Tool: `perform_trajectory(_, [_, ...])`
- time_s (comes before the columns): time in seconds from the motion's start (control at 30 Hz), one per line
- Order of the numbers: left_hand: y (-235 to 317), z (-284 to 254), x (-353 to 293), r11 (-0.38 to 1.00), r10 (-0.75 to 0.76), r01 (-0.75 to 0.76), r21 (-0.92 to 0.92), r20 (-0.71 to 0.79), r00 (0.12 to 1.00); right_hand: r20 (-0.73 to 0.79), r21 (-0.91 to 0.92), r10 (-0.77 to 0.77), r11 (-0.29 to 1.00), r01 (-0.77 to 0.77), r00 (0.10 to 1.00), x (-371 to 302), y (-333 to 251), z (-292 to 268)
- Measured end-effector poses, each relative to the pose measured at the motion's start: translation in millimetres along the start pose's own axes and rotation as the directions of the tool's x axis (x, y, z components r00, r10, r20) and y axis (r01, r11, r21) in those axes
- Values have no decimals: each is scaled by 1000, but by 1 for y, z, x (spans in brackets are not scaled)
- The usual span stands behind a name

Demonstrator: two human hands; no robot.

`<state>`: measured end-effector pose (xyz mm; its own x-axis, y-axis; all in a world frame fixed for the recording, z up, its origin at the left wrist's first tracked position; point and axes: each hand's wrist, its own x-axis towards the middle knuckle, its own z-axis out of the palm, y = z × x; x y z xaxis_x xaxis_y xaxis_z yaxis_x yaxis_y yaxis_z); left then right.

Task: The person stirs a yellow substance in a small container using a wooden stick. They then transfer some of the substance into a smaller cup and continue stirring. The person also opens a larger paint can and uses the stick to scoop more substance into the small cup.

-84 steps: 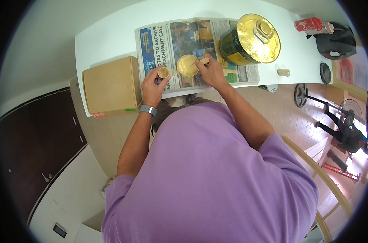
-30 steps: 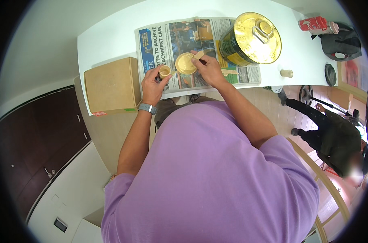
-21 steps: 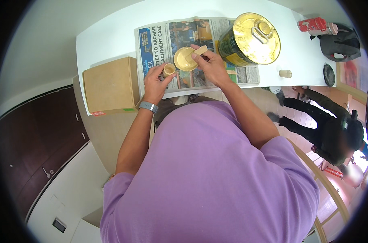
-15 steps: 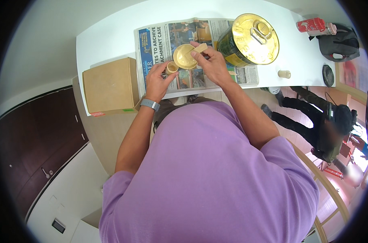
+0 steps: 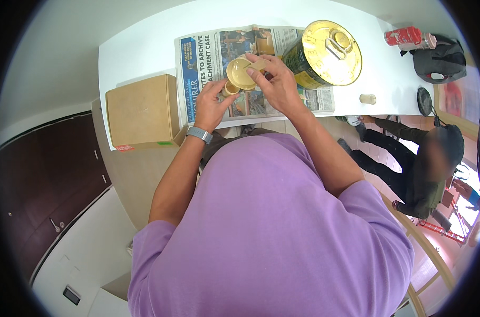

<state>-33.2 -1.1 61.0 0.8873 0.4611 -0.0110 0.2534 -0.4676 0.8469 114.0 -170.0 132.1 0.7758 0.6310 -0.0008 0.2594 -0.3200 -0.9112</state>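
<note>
My left hand [image 5: 212,108] is closed round a small tan cup [image 5: 231,89], fingers and thumb at its sides. The cup sits right against the lower left rim of a shallow cream-yellow bowl [image 5: 238,73] with a glossy inside. My right hand [image 5: 278,84] pinches a flat wooden stick [image 5: 258,65] between thumb and fingers, over the bowl's right side. Its fingertips touch the bowl's rim; whether they also bear the bowl is hidden. Beneath both hands lies a spread newspaper [image 5: 197,63]. Close to the right hand stands a large tin [image 5: 324,58] with a gold top and ring handle.
A cardboard box [image 5: 142,112] stands at the left of the white table [image 5: 145,58]. To the right are a small pale cylinder [image 5: 367,99], a red bottle [image 5: 403,36], a dark bag [image 5: 438,63] and a black round object [image 5: 424,101]. Another person [image 5: 414,158] is beyond the right edge.
My left hand has brought the cup right and slightly nearer, up against the bowl's rim. The right hand stays at the bowl with the stick. The other person's arm now reaches toward the table edge.
</note>
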Motion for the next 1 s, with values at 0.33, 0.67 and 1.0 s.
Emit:
perform_trajectory(0.33, [3, 3, 0, 999, 29, -29, -25, -15, 999, -28, -64, -95, 994, 93, 995, -5, -5, 1])
perform_trajectory(0.67, [-1, 9, 0, 999, 31, -31, -9, -11, 999, -31, -156, -219, 965, 211, 975, -9, -6, 4])
perform_trajectory(1.0, [-2, 9, 0, 998, 69, -69, -8, -31, 997, -21, -265, -314, 917, 297, 949, -11, -8, 5])
